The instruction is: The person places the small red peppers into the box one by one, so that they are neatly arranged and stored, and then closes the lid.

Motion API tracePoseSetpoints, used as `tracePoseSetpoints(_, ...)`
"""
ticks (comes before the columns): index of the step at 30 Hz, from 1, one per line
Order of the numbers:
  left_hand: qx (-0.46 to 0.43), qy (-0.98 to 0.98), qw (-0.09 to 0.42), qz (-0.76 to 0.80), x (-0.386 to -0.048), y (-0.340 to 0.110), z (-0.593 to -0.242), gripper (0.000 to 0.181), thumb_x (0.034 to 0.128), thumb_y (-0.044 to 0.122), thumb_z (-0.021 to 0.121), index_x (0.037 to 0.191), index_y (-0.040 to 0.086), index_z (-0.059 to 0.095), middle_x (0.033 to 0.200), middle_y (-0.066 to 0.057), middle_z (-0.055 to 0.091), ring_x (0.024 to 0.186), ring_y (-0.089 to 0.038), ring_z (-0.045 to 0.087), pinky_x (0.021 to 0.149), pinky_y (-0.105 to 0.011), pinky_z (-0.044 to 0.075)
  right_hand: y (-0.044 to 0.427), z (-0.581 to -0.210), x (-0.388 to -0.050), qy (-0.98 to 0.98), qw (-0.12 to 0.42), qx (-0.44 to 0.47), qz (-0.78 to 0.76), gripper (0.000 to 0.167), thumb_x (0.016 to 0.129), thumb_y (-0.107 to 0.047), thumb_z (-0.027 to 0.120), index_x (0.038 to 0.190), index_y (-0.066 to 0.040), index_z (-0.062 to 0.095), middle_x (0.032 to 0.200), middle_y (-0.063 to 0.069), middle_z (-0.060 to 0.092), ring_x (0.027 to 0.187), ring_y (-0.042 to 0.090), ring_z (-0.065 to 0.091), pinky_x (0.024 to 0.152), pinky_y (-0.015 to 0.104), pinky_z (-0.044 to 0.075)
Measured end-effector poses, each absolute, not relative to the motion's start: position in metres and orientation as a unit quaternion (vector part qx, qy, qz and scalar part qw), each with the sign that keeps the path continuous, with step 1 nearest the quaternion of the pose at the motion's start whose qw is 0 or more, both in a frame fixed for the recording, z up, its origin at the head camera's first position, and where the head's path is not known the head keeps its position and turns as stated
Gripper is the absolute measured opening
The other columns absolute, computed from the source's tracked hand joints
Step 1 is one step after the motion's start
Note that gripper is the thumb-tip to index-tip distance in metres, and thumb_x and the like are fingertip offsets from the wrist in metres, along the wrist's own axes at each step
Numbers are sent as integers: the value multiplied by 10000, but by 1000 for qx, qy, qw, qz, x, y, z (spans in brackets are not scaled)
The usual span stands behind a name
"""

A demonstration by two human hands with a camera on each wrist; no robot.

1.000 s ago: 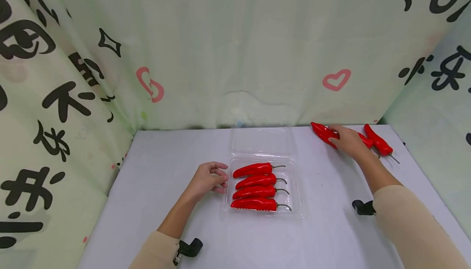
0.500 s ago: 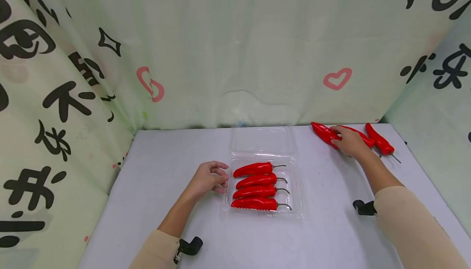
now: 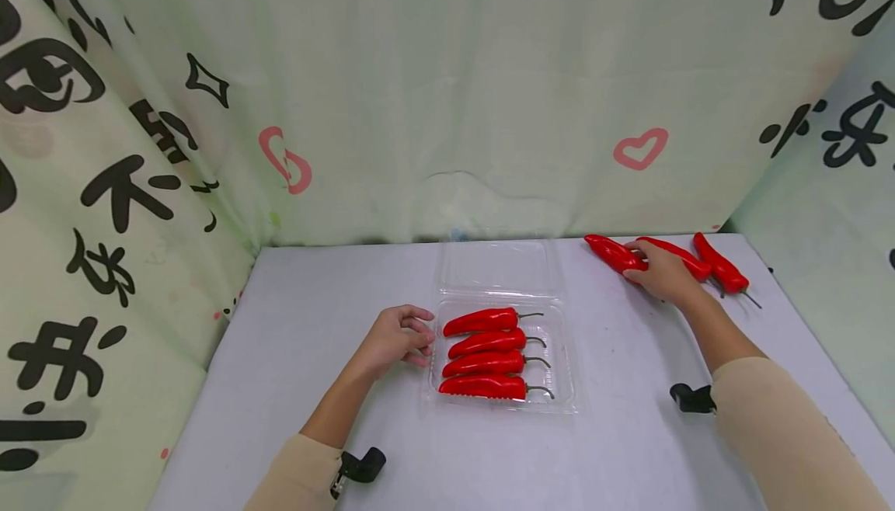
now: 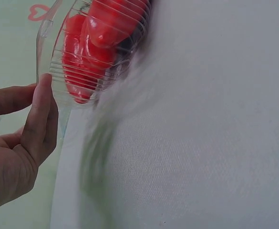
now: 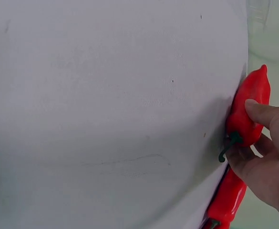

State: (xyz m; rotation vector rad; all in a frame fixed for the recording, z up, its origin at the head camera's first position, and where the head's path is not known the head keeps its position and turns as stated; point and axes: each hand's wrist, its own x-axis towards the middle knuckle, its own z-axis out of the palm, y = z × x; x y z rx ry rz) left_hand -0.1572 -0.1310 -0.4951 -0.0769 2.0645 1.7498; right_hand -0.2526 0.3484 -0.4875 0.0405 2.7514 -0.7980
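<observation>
In the head view my right hand (image 3: 664,272) holds a red chili pepper (image 3: 610,252) at the table's far right. The right wrist view shows the thumb pressed on that pepper (image 5: 252,98), its green stem hanging toward the table and fingers behind it. A clear plastic box (image 3: 562,371) lies with its lid folded back. Several red peppers (image 3: 485,363) rest inside it in a row, stems to the right. My left hand (image 3: 398,344) is at the box's left edge; in the left wrist view its thumb and finger pinch the box rim (image 4: 46,57).
Two more red peppers, one partly behind the right hand (image 3: 685,258) and one farther right (image 3: 723,266), lie at the back right corner of the white table (image 3: 336,301). The open lid (image 3: 499,266) reaches toward the printed curtain (image 3: 489,107) behind the table.
The pepper under my right hand has shifted slightly left, apart from the pepper beside it, with the fingers now around it. My left hand and the box stay in place.
</observation>
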Motion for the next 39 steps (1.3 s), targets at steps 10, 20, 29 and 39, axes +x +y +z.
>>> tracePoseSetpoints(10,-29,749,217,625,-156,-130,-494,337,934,7,719,1255,-24,622,932,-133,668,676,-184,705,617,-341,645,346,-489,-244,953,115,11,-280,752,942,-192,744,1543,4,338,1442,339,430,1315,536,399,983,643,551)
tracePoseSetpoints(20,-28,751,216,623,-157,-131,-493,321,935,-6,703,1244,-27,619,924,-135,667,682,-188,699,625,-348,649,347,-480,-231,954,112,5,-277,780,939,-229,759,1556,15,349,1458,341,443,1315,542,412,962,618,572)
tracePoseSetpoints(29,-25,751,216,624,-156,-130,-492,323,933,-10,702,1243,-32,614,913,-135,662,681,-187,702,620,-346,647,342,-470,-215,952,93,-8,-292,778,919,-201,783,1547,7,375,1451,340,452,1295,544,429,926,601,595)
tracePoseSetpoints(39,-24,750,218,624,-156,-130,-493,318,931,-11,704,1235,-34,614,896,-129,658,664,-183,698,609,-340,644,329,-459,-198,949,80,-40,-303,744,891,-197,812,1516,-39,440,1409,297,507,1245,505,487,845,525,640)
